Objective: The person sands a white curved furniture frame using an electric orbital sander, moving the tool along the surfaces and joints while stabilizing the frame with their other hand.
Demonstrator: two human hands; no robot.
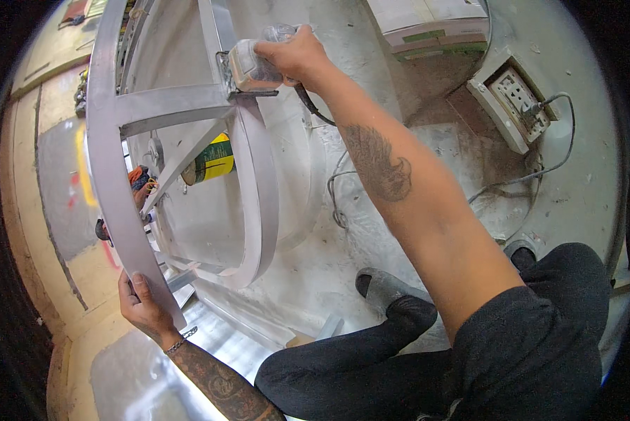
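Below the crossbar (174, 105), a hand could pass through the metal frame's (104, 140) opening, but a slanting bar (178, 168) cuts across it and a green-and-yellow can (216, 160) sits beyond. The power tool (254, 67) and right hand (297, 56) block the upper joint; between curved bar (261, 196) and right arm (427, 210) there is room, interrupted by a loose cable (333, 200).

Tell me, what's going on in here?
A person is holding a handheld power tool in the right grip; it appears to rest against a large curved grey frame. The left grip clasps that frame near its lower end. A green and yellow can shows through the frame, and to the right a cord is plugged into a socket box. Whether the tool is running, I can't tell.
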